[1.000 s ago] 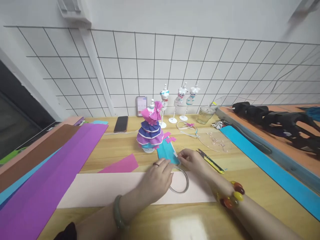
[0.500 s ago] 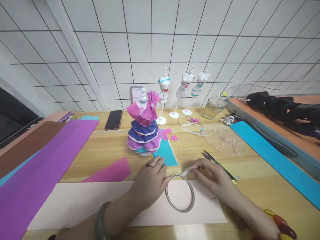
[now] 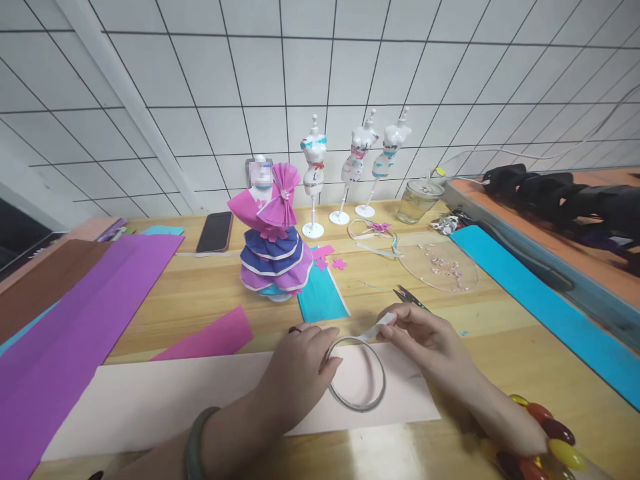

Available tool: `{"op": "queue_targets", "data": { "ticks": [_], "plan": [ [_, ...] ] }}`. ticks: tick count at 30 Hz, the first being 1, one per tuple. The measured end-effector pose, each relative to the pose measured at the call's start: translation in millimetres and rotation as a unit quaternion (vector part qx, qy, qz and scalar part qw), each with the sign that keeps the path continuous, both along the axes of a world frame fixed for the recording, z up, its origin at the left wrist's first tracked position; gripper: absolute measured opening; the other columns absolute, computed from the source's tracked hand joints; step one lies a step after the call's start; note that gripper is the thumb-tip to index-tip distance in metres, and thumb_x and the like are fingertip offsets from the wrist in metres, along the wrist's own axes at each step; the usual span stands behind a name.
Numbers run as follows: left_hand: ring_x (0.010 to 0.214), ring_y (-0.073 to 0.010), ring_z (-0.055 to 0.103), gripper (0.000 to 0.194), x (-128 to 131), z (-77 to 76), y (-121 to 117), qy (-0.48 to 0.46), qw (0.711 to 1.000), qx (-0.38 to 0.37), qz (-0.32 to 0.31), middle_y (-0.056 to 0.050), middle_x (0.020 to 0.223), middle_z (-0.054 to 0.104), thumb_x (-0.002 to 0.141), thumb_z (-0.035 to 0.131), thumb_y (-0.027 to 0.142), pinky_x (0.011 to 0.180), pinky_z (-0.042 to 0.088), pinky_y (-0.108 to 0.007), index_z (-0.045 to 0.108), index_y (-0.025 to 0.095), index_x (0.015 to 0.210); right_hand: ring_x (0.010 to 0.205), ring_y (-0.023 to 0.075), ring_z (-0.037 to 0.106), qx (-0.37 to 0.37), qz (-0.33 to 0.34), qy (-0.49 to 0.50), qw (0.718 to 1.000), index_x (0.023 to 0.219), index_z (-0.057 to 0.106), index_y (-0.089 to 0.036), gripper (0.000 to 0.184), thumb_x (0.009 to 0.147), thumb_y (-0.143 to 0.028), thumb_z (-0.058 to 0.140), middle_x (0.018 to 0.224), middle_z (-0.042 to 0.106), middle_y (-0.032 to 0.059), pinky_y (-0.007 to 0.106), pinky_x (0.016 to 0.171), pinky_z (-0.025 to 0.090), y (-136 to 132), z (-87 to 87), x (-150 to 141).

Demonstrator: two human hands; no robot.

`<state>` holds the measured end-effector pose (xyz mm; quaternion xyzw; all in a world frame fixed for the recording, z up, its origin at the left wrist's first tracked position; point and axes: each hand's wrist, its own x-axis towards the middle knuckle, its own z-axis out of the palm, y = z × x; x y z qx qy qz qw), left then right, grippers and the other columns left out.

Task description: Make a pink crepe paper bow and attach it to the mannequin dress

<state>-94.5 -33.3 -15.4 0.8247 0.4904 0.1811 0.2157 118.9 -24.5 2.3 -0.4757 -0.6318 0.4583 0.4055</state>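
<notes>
My left hand (image 3: 300,373) is closed on a thin roll of whitish tape (image 3: 363,407), its thumb against the ring's left rim. The roll is tilted up over a pale pink paper strip (image 3: 175,397). From the top of the roll, a loose tape end (image 3: 371,333) runs to my right hand (image 3: 434,341), which pinches it between thumb and fingers. Just behind the right hand lie small black scissors (image 3: 411,296), their handles hidden. Beyond my left hand stands a mini dress form in a ruffled paper dress (image 3: 277,267), pink, purple and navy.
Turquoise paper (image 3: 323,300) and pink paper flowers (image 3: 339,264) lie beside the dress. Behind are three white dress forms (image 3: 314,177), a glass jar (image 3: 419,202) and a phone (image 3: 215,232). Purple paper (image 3: 95,320) lies left, a blue strip (image 3: 540,300) right, near a clear bead disc (image 3: 440,267).
My right hand has raised and turned the tape end slightly and now covers the scissor handles. My left thumb has shifted over the roll's rim. The whole view has moved a little.
</notes>
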Motion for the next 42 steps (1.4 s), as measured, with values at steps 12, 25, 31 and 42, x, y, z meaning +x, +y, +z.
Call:
{"op": "queue_targets", "data": {
  "ticks": [12, 25, 31, 42],
  "plan": [
    [0.050, -0.0066, 0.037, 0.018, -0.9, 23.5, -4.2, -0.306, 0.866, -0.396, 0.022, 0.003, 0.054, 0.044, 0.076, 0.053, 0.027, 0.047, 0.028, -0.020, 0.061, 0.013, 0.070, 0.086, 0.0206, 0.059, -0.105, 0.045, 0.213, 0.970, 0.076, 0.051, -0.021, 0.018, 0.075, -0.035, 0.063, 0.096, 0.062, 0.0077, 0.038, 0.081, 0.045, 1.7, 5.8, -0.4],
    [0.039, -0.0049, 0.038, 0.020, 2.8, 18.1, -6.6, -0.330, 0.810, -0.485, -0.009, 0.005, 0.048, 0.044, 0.070, 0.060, 0.031, 0.041, 0.030, -0.019, 0.057, 0.012, 0.065, 0.086, 0.0174, 0.056, -0.103, 0.128, 0.105, 0.981, 0.085, 0.068, -0.023, 0.017, 0.077, -0.035, 0.060, 0.089, 0.061, 0.0037, 0.031, 0.078, 0.044, -4.0, 7.4, -6.7],
    [0.036, -0.0044, 0.038, 0.023, 4.2, 17.9, -6.9, -0.311, 0.807, -0.502, 0.004, 0.005, 0.045, 0.043, 0.068, 0.063, 0.033, 0.038, 0.030, -0.018, 0.055, 0.013, 0.062, 0.073, 0.0143, 0.056, -0.116, 0.064, 0.109, 0.985, 0.076, 0.068, -0.021, 0.012, 0.075, -0.033, 0.064, 0.078, 0.062, 0.0022, 0.026, 0.068, 0.046, -6.1, 9.3, -6.5],
    [0.033, -0.0045, 0.040, 0.029, 5.4, 19.9, -3.1, -0.332, 0.778, -0.528, 0.079, 0.006, 0.046, 0.048, 0.063, 0.067, 0.034, 0.034, 0.028, -0.017, 0.057, 0.012, 0.078, 0.075, 0.0131, 0.054, -0.127, 0.117, 0.145, 0.974, 0.085, 0.068, -0.020, 0.021, 0.081, -0.036, 0.056, 0.079, 0.061, 0.0021, 0.027, 0.073, 0.041, -2.9, 8.7, -2.6]
  ]
}}
